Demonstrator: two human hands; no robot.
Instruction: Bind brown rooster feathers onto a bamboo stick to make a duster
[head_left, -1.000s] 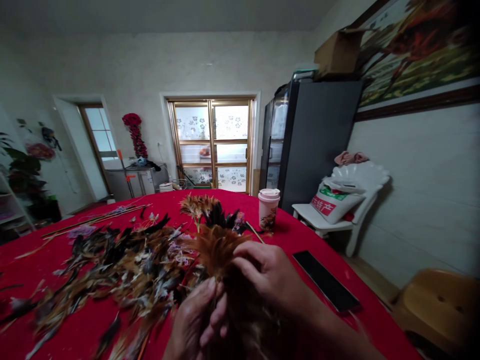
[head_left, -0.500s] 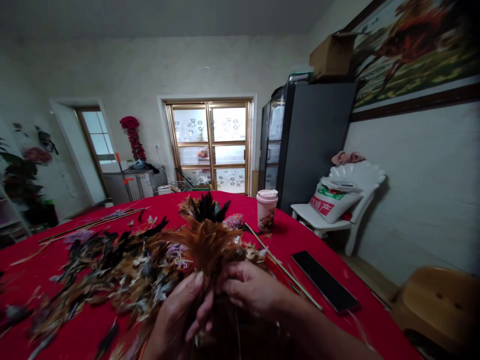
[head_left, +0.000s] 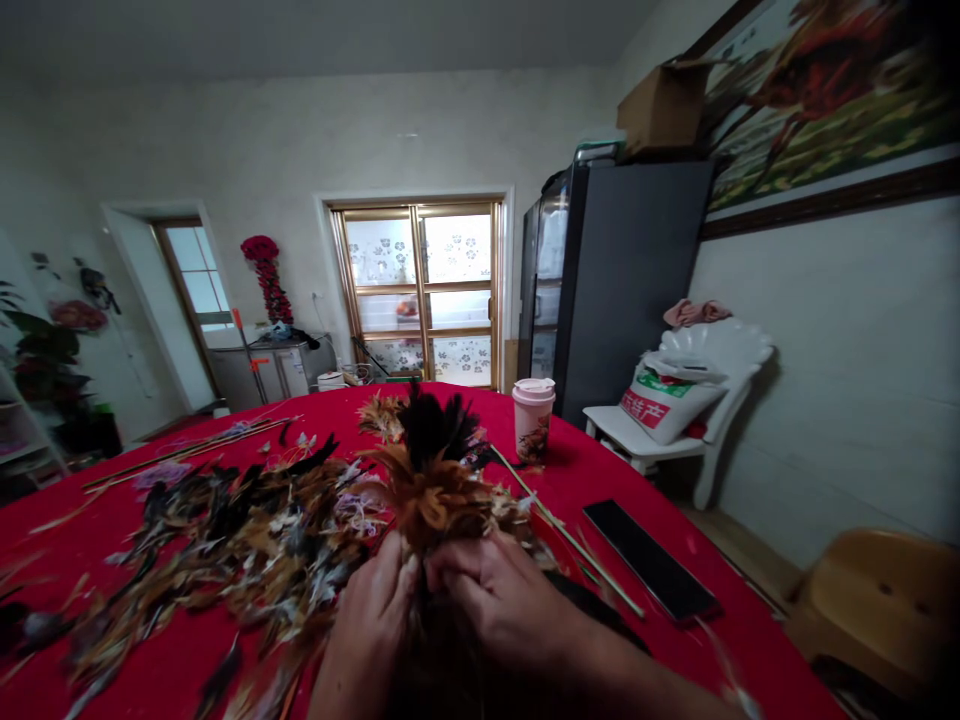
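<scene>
A bundle of orange-brown feathers [head_left: 439,495] with black feathers [head_left: 435,425] above it stands upright at the table's middle. My left hand [head_left: 379,600] is closed around the lower part of the bundle from the left. Close beside it, my right hand [head_left: 487,590] is closed with its fingers curled at the base of the bundle; what they pinch is hidden. Loose brown, black and grey feathers [head_left: 277,545] lie spread to the left of my hands. Below the hands the view is dark.
A red cloth [head_left: 637,520] covers the round table. To the right lie a black phone [head_left: 651,560] and a thin stick [head_left: 566,535]; a pink lidded cup [head_left: 534,420] stands behind them. A white chair [head_left: 675,440] holding a sack [head_left: 660,400] is beyond the table.
The feather bundle's tips have spread, and the black feathers now stand directly above the brown ones. Both hands have drawn closer together, and the left fingers have closed in.
</scene>
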